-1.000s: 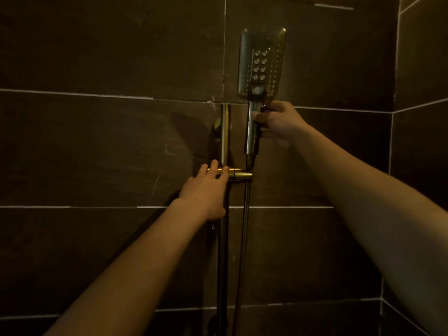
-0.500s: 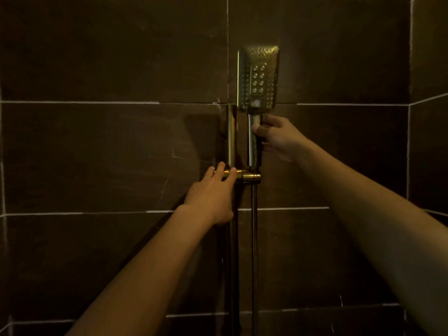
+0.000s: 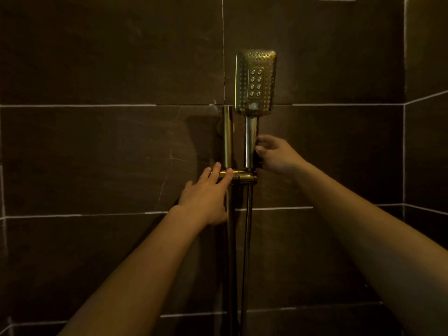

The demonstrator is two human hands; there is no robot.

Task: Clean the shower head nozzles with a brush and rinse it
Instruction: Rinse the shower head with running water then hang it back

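A rectangular metal shower head (image 3: 255, 82) stands upright, its nozzle face toward me, its handle (image 3: 251, 141) seated in the brass holder bracket (image 3: 244, 176) on the vertical slide rail (image 3: 228, 137). My right hand (image 3: 276, 155) touches the right side of the handle just above the bracket, fingertips curled onto it. My left hand (image 3: 206, 195) lies flat with fingers spread, their tips resting on the bracket's left end beside the rail. A dark hose (image 3: 247, 238) hangs straight down from the handle's base. No brush is in view.
Dark brown wall tiles (image 3: 109, 154) with pale grout lines fill the view. A side wall (image 3: 426, 141) meets the back wall at the corner on the right. The light is dim.
The shower head has come down and its handle now sits in the bracket. My right hand has slid lower along the handle. My left hand has stayed on the bracket.
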